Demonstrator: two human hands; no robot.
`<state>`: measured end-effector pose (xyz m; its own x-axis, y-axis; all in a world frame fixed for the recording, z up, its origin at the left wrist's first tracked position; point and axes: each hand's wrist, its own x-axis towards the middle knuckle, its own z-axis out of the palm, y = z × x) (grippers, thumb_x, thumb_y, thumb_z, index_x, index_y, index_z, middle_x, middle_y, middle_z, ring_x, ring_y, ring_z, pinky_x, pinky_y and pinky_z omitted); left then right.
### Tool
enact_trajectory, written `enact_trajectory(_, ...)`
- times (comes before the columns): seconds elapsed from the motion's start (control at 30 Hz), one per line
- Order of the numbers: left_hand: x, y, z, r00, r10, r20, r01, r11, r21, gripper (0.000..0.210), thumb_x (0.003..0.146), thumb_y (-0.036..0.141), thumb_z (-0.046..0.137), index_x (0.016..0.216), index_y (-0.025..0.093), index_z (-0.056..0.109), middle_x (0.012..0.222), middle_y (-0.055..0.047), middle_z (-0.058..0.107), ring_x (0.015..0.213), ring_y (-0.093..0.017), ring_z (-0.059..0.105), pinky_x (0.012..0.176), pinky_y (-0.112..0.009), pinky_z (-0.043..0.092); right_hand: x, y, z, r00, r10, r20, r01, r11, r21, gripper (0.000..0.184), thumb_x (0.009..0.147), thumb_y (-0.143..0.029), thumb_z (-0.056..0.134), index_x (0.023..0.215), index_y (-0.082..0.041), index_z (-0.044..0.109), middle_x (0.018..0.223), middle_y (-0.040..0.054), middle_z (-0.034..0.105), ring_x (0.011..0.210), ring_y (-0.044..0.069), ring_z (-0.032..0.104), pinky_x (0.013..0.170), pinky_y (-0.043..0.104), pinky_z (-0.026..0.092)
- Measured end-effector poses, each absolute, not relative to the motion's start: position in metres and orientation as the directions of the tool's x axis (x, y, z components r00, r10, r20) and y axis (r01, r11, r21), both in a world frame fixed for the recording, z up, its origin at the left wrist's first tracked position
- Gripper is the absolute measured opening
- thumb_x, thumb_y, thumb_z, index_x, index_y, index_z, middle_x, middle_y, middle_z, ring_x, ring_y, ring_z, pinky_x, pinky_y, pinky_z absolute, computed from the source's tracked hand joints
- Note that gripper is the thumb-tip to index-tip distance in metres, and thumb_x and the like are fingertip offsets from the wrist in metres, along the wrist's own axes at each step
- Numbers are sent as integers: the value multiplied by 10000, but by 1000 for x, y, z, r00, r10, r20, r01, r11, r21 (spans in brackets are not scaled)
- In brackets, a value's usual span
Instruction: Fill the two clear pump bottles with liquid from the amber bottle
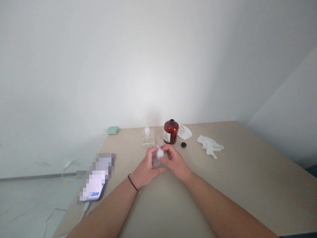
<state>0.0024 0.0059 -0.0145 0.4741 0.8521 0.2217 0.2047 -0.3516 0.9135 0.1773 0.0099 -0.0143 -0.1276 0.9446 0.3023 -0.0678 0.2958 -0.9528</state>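
A clear square pump bottle (pixel 156 162) with a white pump head (pixel 160 153) stands between my two hands near the middle of the table. My left hand (pixel 146 169) is wrapped round its left side, thumb along the near face. On the other side, my right hand (pixel 176 162) grips the bottle near the top, with the thumb against the base of the pump. Behind them is a second clear pump bottle (pixel 148 140), also with a white top. An uncapped brown bottle (pixel 171 131) with a white label stands to its right, and a black cap (pixel 183 144) lies beside that.
Crumpled white tissue (pixel 210 146) lies to the right, and another stained tissue (pixel 184 132) is behind the brown bottle. A phone (pixel 97 178) with a cable rests at the left edge. A small green case (pixel 113 130) sits at the back left corner, by the wall.
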Motion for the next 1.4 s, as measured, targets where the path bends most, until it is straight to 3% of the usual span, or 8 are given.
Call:
enact_trajectory(0.2, 2, 7, -17, 477, 848, 230, 196, -357, 913, 663, 781, 240, 731, 1280, 229, 294, 1220, -80, 519, 1118, -255, 542, 984, -424, 422, 181, 8, -10, -157, 945, 288, -2, 291, -957, 307, 842, -536, 646, 915, -241, 687, 1163, 75, 544, 1152, 264, 529, 1016, 424, 397)
enact_trajectory(0.43, 3, 7, -13, 473, 850, 230, 198, -357, 913, 642, 781, 222, 719, 1268, 224, 300, 1214, -80, 522, 1111, -252, 551, 976, -421, 430, 178, 10, -13, -137, 932, 336, -9, 338, -941, 380, 749, -555, 741, 917, -243, 607, 1030, 46, 573, 990, 231, 558, 919, 401, 455)
enact_trajectory(0.6, 3, 7, -15, 476, 847, 236, 196, -363, 911, 670, 781, 225, 725, 1288, 222, 288, 1228, -88, 514, 1126, -256, 542, 991, -429, 424, 180, 8, -9, -166, 933, 320, 28, 329, -944, 328, 856, -555, 622, 938, -240, 661, 1130, 68, 559, 1122, 247, 533, 1007, 413, 401)
enact_trajectory(0.8, 2, 6, -13, 474, 851, 227, 197, -354, 914, 647, 780, 225, 728, 1274, 221, 310, 1225, -86, 515, 1130, -257, 542, 993, -428, 428, 177, 9, -15, -139, 934, 329, -19, 330, -944, 374, 758, -534, 741, 938, -248, 582, 1021, 41, 567, 991, 231, 556, 926, 406, 446)
enact_trajectory(1.1, 4, 5, -12, 474, 849, 232, 187, -354, 916, 652, 774, 228, 720, 1274, 218, 302, 1229, -89, 512, 1131, -258, 541, 993, -430, 430, 180, 9, -12, -179, 922, 344, 14, 352, -936, 308, 834, -525, 662, 949, -240, 635, 1107, 67, 554, 1113, 250, 531, 1003, 427, 410)
enact_trajectory(1.4, 3, 5, -11, 474, 855, 210, 194, -334, 922, 647, 774, 253, 734, 1268, 223, 316, 1226, -84, 518, 1126, -260, 541, 992, -434, 426, 178, 9, -14, -158, 930, 332, -18, 334, -942, 344, 779, -519, 724, 930, -247, 576, 1021, 40, 567, 993, 230, 553, 931, 405, 444)
